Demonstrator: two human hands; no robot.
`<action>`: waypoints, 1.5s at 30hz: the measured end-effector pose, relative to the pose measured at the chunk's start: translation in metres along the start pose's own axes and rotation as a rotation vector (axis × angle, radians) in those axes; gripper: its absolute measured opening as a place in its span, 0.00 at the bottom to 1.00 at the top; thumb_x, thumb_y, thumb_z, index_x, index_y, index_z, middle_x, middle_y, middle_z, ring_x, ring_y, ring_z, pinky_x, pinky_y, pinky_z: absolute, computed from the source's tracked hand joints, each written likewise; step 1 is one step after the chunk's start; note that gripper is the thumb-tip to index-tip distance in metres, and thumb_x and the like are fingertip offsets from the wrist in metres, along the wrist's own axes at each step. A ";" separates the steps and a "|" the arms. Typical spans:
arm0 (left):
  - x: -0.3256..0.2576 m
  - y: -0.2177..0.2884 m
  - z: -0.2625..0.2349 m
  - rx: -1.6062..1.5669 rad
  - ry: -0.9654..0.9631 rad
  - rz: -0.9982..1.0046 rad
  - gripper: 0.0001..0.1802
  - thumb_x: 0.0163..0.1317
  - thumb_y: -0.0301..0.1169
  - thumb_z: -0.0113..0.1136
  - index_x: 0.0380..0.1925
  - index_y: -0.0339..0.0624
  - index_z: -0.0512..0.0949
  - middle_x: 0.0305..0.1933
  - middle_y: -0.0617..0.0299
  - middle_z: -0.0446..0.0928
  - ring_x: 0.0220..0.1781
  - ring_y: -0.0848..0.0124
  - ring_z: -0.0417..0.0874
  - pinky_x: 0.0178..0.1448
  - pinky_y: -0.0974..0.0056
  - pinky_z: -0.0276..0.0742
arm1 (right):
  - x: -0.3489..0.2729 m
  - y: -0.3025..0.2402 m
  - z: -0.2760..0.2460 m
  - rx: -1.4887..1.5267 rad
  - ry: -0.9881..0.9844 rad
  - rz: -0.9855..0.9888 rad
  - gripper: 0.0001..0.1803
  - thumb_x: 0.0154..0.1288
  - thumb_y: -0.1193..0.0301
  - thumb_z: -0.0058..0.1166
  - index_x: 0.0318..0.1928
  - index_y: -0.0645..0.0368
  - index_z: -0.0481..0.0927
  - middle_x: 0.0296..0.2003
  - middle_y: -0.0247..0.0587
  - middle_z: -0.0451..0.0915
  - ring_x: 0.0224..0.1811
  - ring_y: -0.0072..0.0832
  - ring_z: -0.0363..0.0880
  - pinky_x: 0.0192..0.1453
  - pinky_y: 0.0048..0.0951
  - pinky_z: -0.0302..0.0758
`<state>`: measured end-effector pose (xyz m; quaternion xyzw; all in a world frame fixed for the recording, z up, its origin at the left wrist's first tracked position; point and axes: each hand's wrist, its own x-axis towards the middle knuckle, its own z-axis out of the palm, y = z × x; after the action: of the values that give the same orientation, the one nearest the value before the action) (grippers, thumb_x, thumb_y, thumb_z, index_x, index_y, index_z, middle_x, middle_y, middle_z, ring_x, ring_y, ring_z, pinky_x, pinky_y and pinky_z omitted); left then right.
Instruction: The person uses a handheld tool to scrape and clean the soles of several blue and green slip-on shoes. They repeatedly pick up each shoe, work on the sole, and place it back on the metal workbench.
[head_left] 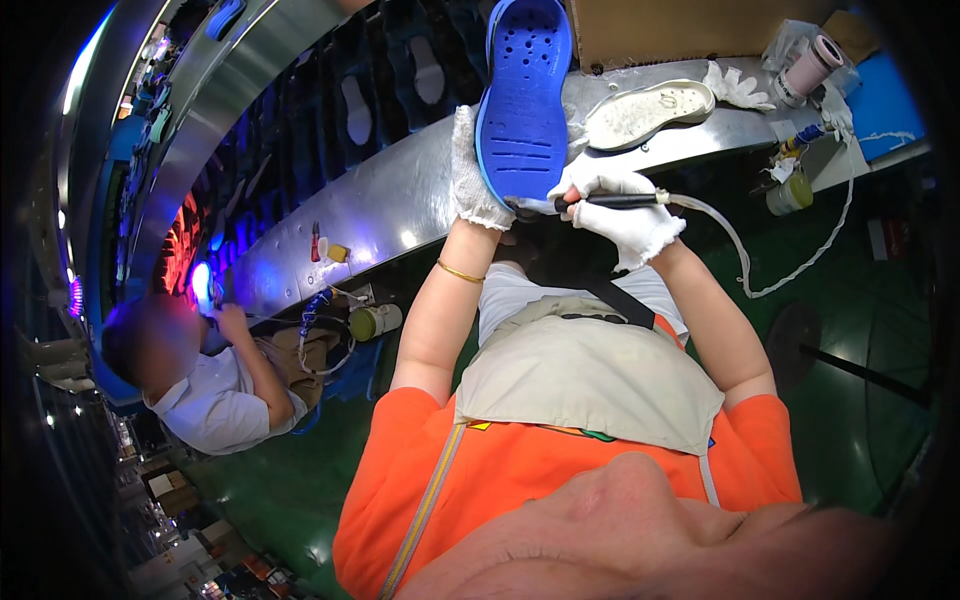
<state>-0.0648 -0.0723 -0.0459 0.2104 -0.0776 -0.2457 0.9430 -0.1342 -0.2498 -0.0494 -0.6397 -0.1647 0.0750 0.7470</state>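
At 11 o'clock from the right hand [630,222], fingers [572,194] pinching a black-handled tool [628,201], the blue shoe [525,120], long axis 12-to-6, is clasped by the nearer left hand [468,178].

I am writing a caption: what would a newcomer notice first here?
First, probably, comes the bright blue shoe sole with small holes, at top centre, held by the white-gloved left hand. The white-gloved right hand holds a black pen-shaped tool near the sole's lower end. At left, a red glow shines near a white-shirted co-worker.
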 end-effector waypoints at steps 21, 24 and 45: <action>0.007 0.006 0.005 -0.074 -0.087 -0.162 0.41 0.63 0.61 0.39 0.62 0.36 0.62 0.59 0.43 0.69 0.57 0.49 0.74 0.62 0.47 0.70 | -0.002 -0.011 -0.005 0.355 0.073 0.036 0.08 0.56 0.82 0.54 0.36 0.61 0.74 0.41 0.41 0.78 0.41 0.23 0.76 0.47 0.26 0.75; 0.012 0.006 0.012 -0.043 -0.084 -0.221 0.40 0.65 0.59 0.38 0.62 0.34 0.61 0.58 0.39 0.69 0.56 0.48 0.75 0.60 0.49 0.72 | 0.009 -0.010 -0.010 -0.156 0.004 -0.218 0.09 0.53 0.82 0.56 0.36 0.58 0.75 0.40 0.36 0.79 0.41 0.21 0.76 0.50 0.24 0.73; 0.020 0.008 0.011 0.472 0.178 -0.581 0.20 0.65 0.41 0.52 0.46 0.34 0.75 0.43 0.52 0.80 0.38 0.66 0.83 0.44 0.63 0.82 | 0.020 -0.038 -0.041 -0.582 -0.328 0.331 0.13 0.49 0.70 0.55 0.39 0.51 0.75 0.40 0.32 0.78 0.42 0.26 0.76 0.40 0.34 0.79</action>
<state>-0.0463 -0.0799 -0.0317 0.4554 0.0132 -0.4591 0.7627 -0.1054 -0.2881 -0.0141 -0.8227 -0.1908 0.2462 0.4755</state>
